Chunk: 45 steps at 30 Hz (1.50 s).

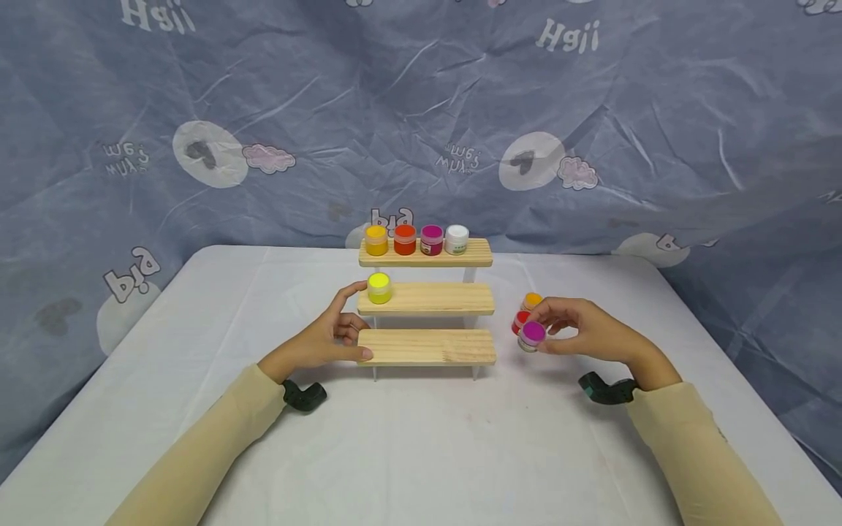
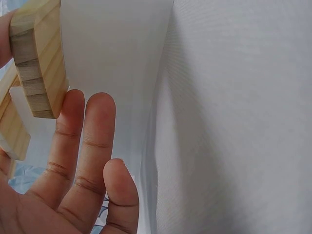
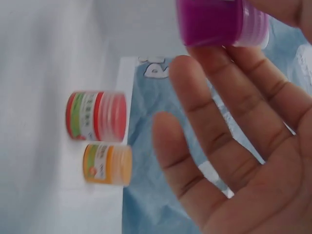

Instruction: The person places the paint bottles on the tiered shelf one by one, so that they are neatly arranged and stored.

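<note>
A three-tier wooden display stand (image 1: pixel 427 346) faces me, its boards carried on pale upright supports. My left hand (image 1: pixel 325 336) holds the stand's left end, thumb on top of the lowest board (image 2: pixel 41 63) and the index finger reaching to the middle board beside a yellow jar (image 1: pixel 379 288). My right hand (image 1: pixel 585 332) pinches a small purple jar (image 1: pixel 531 334) between thumb and fingers, right of the stand; the right wrist view shows this purple jar (image 3: pixel 214 22) off the table. Close by on the table stand a red jar (image 3: pixel 96 116) and an orange jar (image 3: pixel 107 164).
Along the top board (image 1: pixel 480 252) stand an orange-yellow jar (image 1: pixel 376 240), a red-orange jar (image 1: pixel 404 239), a magenta jar (image 1: pixel 431 240) and a white jar (image 1: pixel 457 239). A white cloth (image 1: pixel 427 453) covers the table. Behind it hangs a printed blue-grey curtain (image 1: pixel 395 88).
</note>
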Motion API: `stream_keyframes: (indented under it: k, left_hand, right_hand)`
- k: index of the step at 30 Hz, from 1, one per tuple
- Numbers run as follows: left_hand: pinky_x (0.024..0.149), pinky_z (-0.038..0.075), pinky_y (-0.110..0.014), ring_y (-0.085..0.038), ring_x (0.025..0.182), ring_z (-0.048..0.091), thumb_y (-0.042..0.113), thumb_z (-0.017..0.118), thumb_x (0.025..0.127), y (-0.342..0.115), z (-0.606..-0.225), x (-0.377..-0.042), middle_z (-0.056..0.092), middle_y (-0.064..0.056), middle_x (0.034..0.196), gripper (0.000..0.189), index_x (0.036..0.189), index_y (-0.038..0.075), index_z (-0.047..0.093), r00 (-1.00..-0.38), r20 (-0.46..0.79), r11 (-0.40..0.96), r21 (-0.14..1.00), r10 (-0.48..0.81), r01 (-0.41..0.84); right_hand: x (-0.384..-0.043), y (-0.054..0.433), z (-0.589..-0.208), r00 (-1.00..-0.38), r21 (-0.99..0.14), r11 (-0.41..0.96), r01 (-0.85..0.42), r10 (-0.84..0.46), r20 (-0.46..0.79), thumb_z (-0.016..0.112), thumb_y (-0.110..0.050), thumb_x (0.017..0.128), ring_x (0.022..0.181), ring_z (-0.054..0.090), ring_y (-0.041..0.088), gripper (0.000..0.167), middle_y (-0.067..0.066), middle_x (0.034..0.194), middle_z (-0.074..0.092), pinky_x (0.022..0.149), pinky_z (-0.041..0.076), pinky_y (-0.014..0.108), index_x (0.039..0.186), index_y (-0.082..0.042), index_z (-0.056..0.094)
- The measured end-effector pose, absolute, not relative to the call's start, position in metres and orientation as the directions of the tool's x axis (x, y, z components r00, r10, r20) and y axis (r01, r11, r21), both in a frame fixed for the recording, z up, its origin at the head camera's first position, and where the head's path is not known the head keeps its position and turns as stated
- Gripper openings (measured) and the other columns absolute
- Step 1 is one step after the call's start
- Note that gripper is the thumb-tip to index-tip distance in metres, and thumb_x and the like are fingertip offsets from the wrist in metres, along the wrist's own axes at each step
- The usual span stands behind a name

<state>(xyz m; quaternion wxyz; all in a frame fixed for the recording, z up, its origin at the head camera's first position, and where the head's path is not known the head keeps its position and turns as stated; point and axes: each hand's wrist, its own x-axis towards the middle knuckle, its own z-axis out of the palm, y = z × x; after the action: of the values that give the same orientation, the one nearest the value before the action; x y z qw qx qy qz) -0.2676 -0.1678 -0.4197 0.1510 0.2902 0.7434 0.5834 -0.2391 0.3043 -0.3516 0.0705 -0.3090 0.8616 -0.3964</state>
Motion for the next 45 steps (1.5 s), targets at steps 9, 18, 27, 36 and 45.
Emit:
stream_keyframes:
  k: [9, 18, 27, 36, 45]
  left_hand:
    - [0.081, 0.048, -0.026, -0.02, 0.086, 0.057, 0.002, 0.085, 0.089, -0.167, -0.418, -0.266, 0.068, -0.015, 0.111, 0.114, 0.172, 0.019, 0.008, -0.79, 0.113, 0.163, 0.952, 0.603, 0.26]
    - [0.081, 0.049, -0.026, -0.019, 0.086, 0.057, 0.002, 0.085, 0.089, -0.167, -0.418, -0.265, 0.068, -0.015, 0.112, 0.114, 0.172, 0.018, 0.008, -0.791, 0.113, 0.164, 0.951, 0.601, 0.261]
    - [0.081, 0.049, -0.026, -0.02, 0.086, 0.057, 0.004, 0.086, 0.089, -0.168, -0.421, -0.267, 0.068, -0.016, 0.113, 0.115, 0.172, 0.018, 0.008, -0.786, 0.124, 0.155, 0.95, 0.606, 0.269]
    - [0.082, 0.048, -0.028, -0.021, 0.086, 0.057, 0.004, 0.085, 0.09, -0.168, -0.421, -0.267, 0.068, -0.016, 0.113, 0.114, 0.172, 0.02, 0.008, -0.786, 0.117, 0.165, 0.949, 0.607, 0.269]
    - [0.083, 0.049, -0.026, -0.021, 0.087, 0.058, 0.006, 0.086, 0.09, -0.168, -0.419, -0.266, 0.068, -0.016, 0.114, 0.114, 0.172, 0.019, 0.008, -0.783, 0.118, 0.153, 0.953, 0.61, 0.263]
  right_hand:
    - [-0.234, 0.285, -0.345, -0.771, -0.7, 0.42, -0.577, -0.564, 0.296, 0.084, 0.006, 0.089, 0.097, 0.068, 0.014, 0.031, 0.002, 0.111, 0.073, 0.09, 0.055, 0.023, 0.117, -0.003, 0.074]
    - [-0.235, 0.264, -0.339, -0.746, -0.708, 0.351, -0.613, -0.551, 0.373, 0.082, 0.009, 0.089, 0.09, 0.068, 0.017, 0.032, 0.001, 0.103, 0.074, 0.083, 0.054, 0.026, 0.117, -0.002, 0.073]
    - [-0.245, 0.232, -0.333, -0.774, -0.719, 0.357, -0.596, -0.494, 0.396, 0.081, 0.008, 0.09, 0.094, 0.068, 0.015, 0.03, 0.002, 0.107, 0.075, 0.089, 0.056, 0.027, 0.118, 0.002, 0.073]
    - [-0.257, 0.196, -0.335, -0.784, -0.755, 0.322, -0.571, -0.487, 0.385, 0.083, 0.008, 0.089, 0.094, 0.068, 0.016, 0.033, 0.014, 0.108, 0.073, 0.084, 0.055, 0.025, 0.12, 0.005, 0.072]
    - [-0.263, 0.172, -0.336, -0.82, -0.794, 0.326, -0.513, -0.459, 0.342, 0.085, 0.003, 0.091, 0.101, 0.069, 0.023, 0.035, 0.015, 0.114, 0.073, 0.091, 0.058, 0.026, 0.122, 0.006, 0.071]
